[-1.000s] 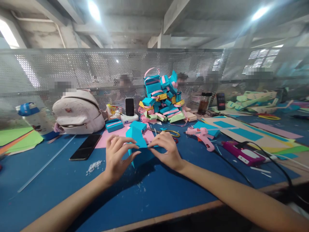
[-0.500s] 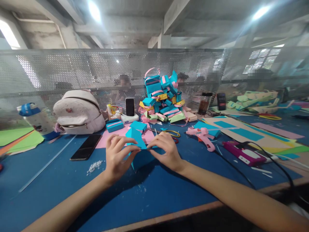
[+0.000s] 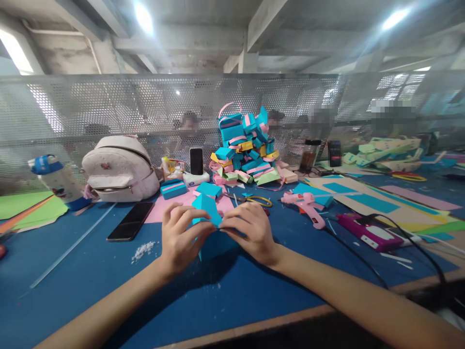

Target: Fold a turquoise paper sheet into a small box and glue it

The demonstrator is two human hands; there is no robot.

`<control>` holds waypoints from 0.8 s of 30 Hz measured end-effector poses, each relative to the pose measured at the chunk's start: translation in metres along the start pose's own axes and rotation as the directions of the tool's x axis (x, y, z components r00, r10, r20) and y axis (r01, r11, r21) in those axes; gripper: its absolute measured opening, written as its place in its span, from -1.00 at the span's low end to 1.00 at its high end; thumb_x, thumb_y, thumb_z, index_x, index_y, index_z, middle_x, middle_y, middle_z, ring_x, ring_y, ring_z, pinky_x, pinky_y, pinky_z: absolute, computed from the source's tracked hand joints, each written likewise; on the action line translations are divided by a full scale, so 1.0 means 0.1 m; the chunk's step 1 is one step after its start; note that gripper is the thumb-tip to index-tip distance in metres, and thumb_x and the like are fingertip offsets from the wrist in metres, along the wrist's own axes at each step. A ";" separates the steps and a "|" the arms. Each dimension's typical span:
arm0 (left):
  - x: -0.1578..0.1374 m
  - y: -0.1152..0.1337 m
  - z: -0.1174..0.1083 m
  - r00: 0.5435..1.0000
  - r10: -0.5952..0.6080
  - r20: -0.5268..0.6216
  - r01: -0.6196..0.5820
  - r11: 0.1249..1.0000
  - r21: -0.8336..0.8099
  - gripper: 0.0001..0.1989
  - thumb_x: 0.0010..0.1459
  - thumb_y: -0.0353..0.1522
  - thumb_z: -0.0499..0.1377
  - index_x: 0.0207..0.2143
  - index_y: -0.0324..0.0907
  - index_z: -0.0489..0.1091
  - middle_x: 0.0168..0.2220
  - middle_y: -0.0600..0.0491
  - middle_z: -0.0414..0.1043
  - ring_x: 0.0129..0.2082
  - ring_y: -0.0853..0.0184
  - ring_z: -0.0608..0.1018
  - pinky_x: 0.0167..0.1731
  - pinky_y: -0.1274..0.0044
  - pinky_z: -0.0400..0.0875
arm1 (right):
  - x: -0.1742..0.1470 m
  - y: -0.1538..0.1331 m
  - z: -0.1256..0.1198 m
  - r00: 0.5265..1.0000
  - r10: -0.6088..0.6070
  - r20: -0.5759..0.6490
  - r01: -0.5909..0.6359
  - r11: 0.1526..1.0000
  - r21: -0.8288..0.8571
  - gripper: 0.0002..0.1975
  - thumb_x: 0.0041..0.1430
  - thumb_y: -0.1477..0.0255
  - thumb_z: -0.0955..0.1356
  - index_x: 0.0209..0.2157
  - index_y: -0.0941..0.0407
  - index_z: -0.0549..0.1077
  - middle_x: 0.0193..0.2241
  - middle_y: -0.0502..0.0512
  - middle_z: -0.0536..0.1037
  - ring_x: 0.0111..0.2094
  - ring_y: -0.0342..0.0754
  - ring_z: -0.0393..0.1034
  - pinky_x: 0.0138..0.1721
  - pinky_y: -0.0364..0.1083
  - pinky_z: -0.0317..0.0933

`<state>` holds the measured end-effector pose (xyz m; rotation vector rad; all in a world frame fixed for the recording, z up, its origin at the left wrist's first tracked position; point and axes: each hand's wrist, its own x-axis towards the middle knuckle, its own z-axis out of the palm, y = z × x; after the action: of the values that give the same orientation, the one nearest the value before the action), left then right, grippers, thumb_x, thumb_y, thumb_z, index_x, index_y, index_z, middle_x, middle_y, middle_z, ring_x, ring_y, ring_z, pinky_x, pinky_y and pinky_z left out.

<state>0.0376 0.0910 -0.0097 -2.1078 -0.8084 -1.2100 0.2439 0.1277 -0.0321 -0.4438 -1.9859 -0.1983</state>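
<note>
A folded piece of blue paper (image 3: pixel 206 205) is held above the table between my two hands. My left hand (image 3: pixel 183 237) pinches its near edge from the left, thumb and fingertips pressed together. From the right, my right hand (image 3: pixel 252 232) pinches the same edge, its fingertips nearly touching those of the left. Part of the paper hangs below my fingers, and some of it is hidden behind them. Just beyond, a small blue paper box (image 3: pixel 173 189) with a pink stripe rests by a pink sheet (image 3: pixel 157 212).
Ahead stands a pile of blue, pink and yellow paper boxes (image 3: pixel 247 150). A pink glue gun (image 3: pixel 305 206), scissors (image 3: pixel 259 199) and a purple power bank-like box (image 3: pixel 366 232) lie to the right. A phone (image 3: pixel 131 221), backpack (image 3: pixel 119 169) and bottle (image 3: pixel 60 182) are leftward.
My right hand's fingertips have shifted left along the paper's edge, closer to my left hand's fingertips. Both hands still pinch the blue paper.
</note>
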 end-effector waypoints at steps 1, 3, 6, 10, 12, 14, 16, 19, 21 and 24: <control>0.00 0.01 0.00 1.000 -0.004 -0.010 0.003 1.000 -0.012 -0.93 0.14 -0.41 0.30 -0.35 -0.05 0.48 -0.30 0.08 0.57 -0.29 0.27 0.50 -0.07 0.28 0.23 | 0.01 -0.01 0.00 1.000 -0.007 0.013 0.007 1.000 0.016 -0.96 0.26 0.45 0.39 -0.24 0.02 0.49 -0.28 -0.01 0.62 -0.26 -0.04 0.42 -0.19 0.01 0.11; 0.01 0.03 -0.01 1.000 -0.007 -0.027 0.006 1.000 -0.030 -0.93 0.15 -0.42 0.29 -0.36 -0.07 0.49 -0.30 0.07 0.55 -0.30 0.29 0.50 -0.06 0.29 0.23 | 0.02 -0.02 -0.01 1.000 0.007 0.014 -0.007 0.998 0.056 -0.93 0.28 0.47 0.37 -0.30 0.03 0.50 -0.33 -0.04 0.63 -0.30 -0.07 0.42 -0.21 0.00 0.10; 0.02 0.06 -0.02 0.999 -0.010 -0.034 0.008 0.999 -0.046 -0.93 0.16 -0.42 0.27 -0.36 -0.07 0.50 -0.29 0.06 0.54 -0.29 0.30 0.50 -0.04 0.29 0.23 | 0.03 -0.03 0.00 1.000 0.025 -0.015 -0.023 0.995 0.096 -0.90 0.28 0.49 0.36 -0.33 0.05 0.50 -0.35 -0.03 0.64 -0.33 -0.08 0.41 -0.22 0.00 0.10; 0.03 0.09 -0.03 0.999 -0.029 -0.038 0.026 0.996 -0.081 -0.94 0.18 -0.40 0.27 -0.36 -0.07 0.49 -0.29 0.06 0.53 -0.28 0.30 0.50 -0.06 0.31 0.23 | 0.02 -0.03 0.00 0.999 -0.003 -0.045 0.008 0.994 0.111 -0.89 0.26 0.53 0.37 -0.33 0.05 0.50 -0.35 -0.03 0.64 -0.33 -0.08 0.41 -0.24 0.01 0.09; 0.04 0.10 -0.04 0.998 -0.044 -0.035 0.040 0.994 -0.098 -0.94 0.18 -0.41 0.26 -0.37 -0.07 0.49 -0.28 0.05 0.52 -0.28 0.30 0.49 -0.06 0.31 0.23 | 0.01 -0.02 0.00 0.998 -0.008 -0.055 0.014 0.994 0.107 -0.89 0.25 0.54 0.37 -0.33 0.05 0.51 -0.35 -0.03 0.64 -0.33 -0.08 0.41 -0.24 0.01 0.09; 0.05 0.11 -0.04 0.998 -0.059 -0.025 0.056 0.991 -0.119 -0.93 0.18 -0.42 0.26 -0.37 -0.08 0.49 -0.27 0.04 0.51 -0.27 0.29 0.50 -0.06 0.30 0.23 | 0.01 -0.02 0.00 0.998 -0.011 -0.065 0.018 0.995 0.101 -0.88 0.24 0.55 0.37 -0.34 0.05 0.50 -0.35 -0.03 0.64 -0.33 -0.08 0.41 -0.23 0.01 0.10; 0.05 0.11 -0.05 0.997 -0.072 -0.014 0.069 0.988 -0.140 -0.93 0.17 -0.43 0.27 -0.37 -0.08 0.50 -0.26 0.03 0.49 -0.26 0.27 0.50 -0.07 0.29 0.23 | 0.02 -0.02 0.01 0.997 -0.014 -0.076 0.021 0.995 0.098 -0.89 0.24 0.55 0.38 -0.34 0.06 0.50 -0.35 -0.03 0.64 -0.32 -0.09 0.41 -0.23 0.01 0.10; 0.04 0.10 -0.05 0.997 -0.080 -0.009 0.078 0.986 -0.150 -0.93 0.16 -0.43 0.28 -0.36 -0.08 0.50 -0.25 0.03 0.49 -0.25 0.26 0.50 -0.09 0.30 0.23 | 0.02 -0.01 0.01 0.996 -0.016 -0.087 0.024 0.996 0.090 -0.89 0.23 0.55 0.38 -0.35 0.05 0.50 -0.36 -0.04 0.64 -0.32 -0.09 0.42 -0.23 0.01 0.11; 0.04 0.10 -0.04 0.997 -0.081 -0.011 0.079 0.986 -0.146 -0.94 0.17 -0.42 0.27 -0.36 -0.07 0.50 -0.25 0.03 0.50 -0.25 0.27 0.50 -0.08 0.30 0.23 | 0.02 -0.01 0.01 0.996 -0.018 -0.092 0.026 0.996 0.083 -0.88 0.24 0.54 0.37 -0.35 0.05 0.50 -0.37 -0.04 0.64 -0.32 -0.08 0.42 -0.23 0.01 0.11; 0.04 0.09 -0.02 0.997 -0.082 -0.014 0.079 0.988 -0.132 -0.94 0.17 -0.42 0.27 -0.36 -0.08 0.49 -0.25 0.03 0.50 -0.25 0.27 0.50 -0.08 0.30 0.23 | 0.02 0.00 0.02 0.996 -0.014 -0.086 0.020 0.997 0.071 -0.88 0.24 0.54 0.36 -0.36 0.05 0.50 -0.37 -0.04 0.64 -0.32 -0.08 0.41 -0.22 0.01 0.10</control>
<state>0.0449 0.0840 -0.0070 -2.1825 -0.8330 -1.3578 0.2415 0.1290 -0.0311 -0.3663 -1.9076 -0.1533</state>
